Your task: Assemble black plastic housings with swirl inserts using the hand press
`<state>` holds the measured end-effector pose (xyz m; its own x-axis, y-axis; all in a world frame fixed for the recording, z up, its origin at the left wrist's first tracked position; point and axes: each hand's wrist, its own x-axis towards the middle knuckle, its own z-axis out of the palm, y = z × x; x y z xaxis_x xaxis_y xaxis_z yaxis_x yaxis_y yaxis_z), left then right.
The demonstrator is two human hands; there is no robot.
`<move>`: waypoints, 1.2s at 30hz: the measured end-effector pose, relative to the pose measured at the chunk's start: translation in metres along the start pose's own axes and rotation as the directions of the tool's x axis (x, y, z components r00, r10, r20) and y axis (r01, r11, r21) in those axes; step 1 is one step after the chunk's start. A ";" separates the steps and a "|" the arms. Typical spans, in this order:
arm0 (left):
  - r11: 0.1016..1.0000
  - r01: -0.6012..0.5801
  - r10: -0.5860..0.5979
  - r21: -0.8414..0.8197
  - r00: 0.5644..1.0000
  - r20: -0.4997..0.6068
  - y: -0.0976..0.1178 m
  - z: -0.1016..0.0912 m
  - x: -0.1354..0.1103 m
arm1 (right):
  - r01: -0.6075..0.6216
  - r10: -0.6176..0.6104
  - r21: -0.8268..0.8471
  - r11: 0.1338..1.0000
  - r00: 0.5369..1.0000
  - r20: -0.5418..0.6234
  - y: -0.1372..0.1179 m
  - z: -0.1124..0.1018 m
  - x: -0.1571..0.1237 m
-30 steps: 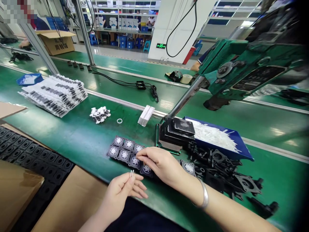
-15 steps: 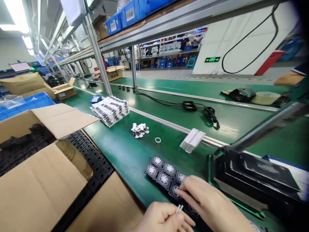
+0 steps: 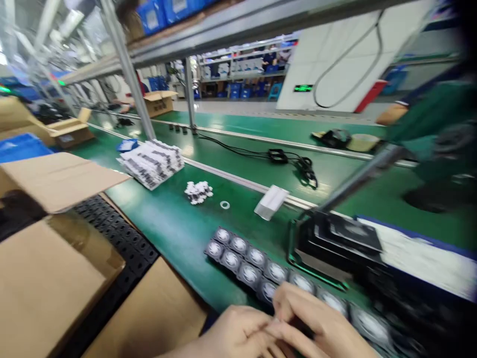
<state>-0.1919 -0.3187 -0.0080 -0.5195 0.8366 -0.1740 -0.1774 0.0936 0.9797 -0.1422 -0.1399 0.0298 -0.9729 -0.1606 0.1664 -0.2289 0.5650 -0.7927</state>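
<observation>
Two rows of small black square fans (image 3: 249, 273) with white swirl centres lie on the green bench, running under and past my hands. My left hand (image 3: 242, 330) is closed over the near side of the rows, its thumb and finger pinched on small white pieces that barely show between the fingertips. Against those fingertips rest the pinched thumb and finger of my right hand (image 3: 316, 318). Whether my right hand has something in its pinch is hidden. The picture is blurred.
An opened carton (image 3: 48, 278) with black parts stands at left. On the bench (image 3: 167, 223) lie stacked white-and-grey strips (image 3: 151, 161), a pile of small white parts (image 3: 198, 192), a white ring (image 3: 224, 204) and a white block (image 3: 271, 202). A black machine base (image 3: 335, 243) stands at right.
My right hand has come off the fans and met my left hand's fingertips. The view has swung to the right, so more fans show on the right.
</observation>
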 end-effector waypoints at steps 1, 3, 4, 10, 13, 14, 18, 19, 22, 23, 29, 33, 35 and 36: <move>0.996 0.026 -0.024 -0.091 0.999 0.027 0.001 0.004 -0.001 | -0.023 0.023 0.007 1.000 0.999 -0.031 -0.003 -0.001 -0.003; 0.972 0.057 -0.046 -0.227 0.997 0.054 0.002 0.009 -0.002 | -0.046 0.050 0.047 0.998 0.994 -0.092 -0.007 -0.008 -0.006; 0.962 0.058 -0.046 -0.268 0.998 0.052 0.002 0.010 -0.002 | -0.053 0.063 0.080 0.995 0.990 -0.124 -0.008 -0.012 -0.007; 0.950 0.107 -0.105 -0.293 0.994 0.023 -0.004 0.010 -0.001 | -0.159 0.161 0.034 0.987 0.939 -0.304 0.000 -0.035 -0.006; 0.957 0.125 -0.121 -0.261 0.992 0.034 -0.005 0.010 -0.001 | -0.094 0.069 -0.080 0.992 0.960 -0.271 0.006 -0.029 -0.003; 0.959 0.129 -0.124 -0.253 0.992 0.035 -0.005 0.010 -0.002 | -0.066 0.035 -0.110 0.992 0.964 -0.264 0.008 -0.026 -0.001; 0.962 0.140 -0.138 -0.236 0.990 0.026 -0.005 0.010 -0.003 | -0.018 -0.026 -0.177 0.984 0.969 -0.244 0.010 -0.016 0.004; 0.962 0.142 -0.140 -0.234 0.990 0.025 -0.005 0.011 -0.003 | -0.017 -0.028 -0.184 0.983 0.971 -0.239 0.010 -0.016 0.005; 0.966 0.143 -0.140 -0.217 0.990 0.027 -0.006 0.011 -0.002 | -0.007 -0.039 -0.207 0.978 0.975 -0.218 0.010 -0.017 0.007; 0.967 0.143 -0.140 -0.211 0.990 0.028 -0.006 0.011 -0.002 | 0.001 -0.047 -0.215 0.977 0.977 -0.210 0.009 -0.018 0.008; 0.968 0.144 -0.137 -0.205 0.989 0.047 -0.008 0.011 0.000 | 0.034 -0.095 -0.272 0.962 0.972 -0.213 0.011 -0.016 0.011; 0.967 0.135 -0.128 -0.217 0.991 0.048 -0.009 0.011 -0.001 | 0.022 -0.085 -0.329 0.944 0.980 -0.177 0.015 -0.014 0.014; 0.966 0.134 -0.127 -0.220 0.991 0.047 -0.009 0.010 -0.001 | 0.052 -0.131 -0.413 0.909 0.977 -0.167 0.012 -0.017 0.015; 0.966 0.135 -0.127 -0.221 0.991 0.048 -0.009 0.010 -0.001 | 0.070 -0.167 -0.446 0.892 0.969 -0.182 0.009 -0.020 0.015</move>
<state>-0.1816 -0.3146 -0.0153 -0.4523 0.8427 -0.2921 -0.4260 0.0836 0.9009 -0.1597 -0.1208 0.0365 -0.9106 -0.1024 0.4004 -0.2869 0.8540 -0.4340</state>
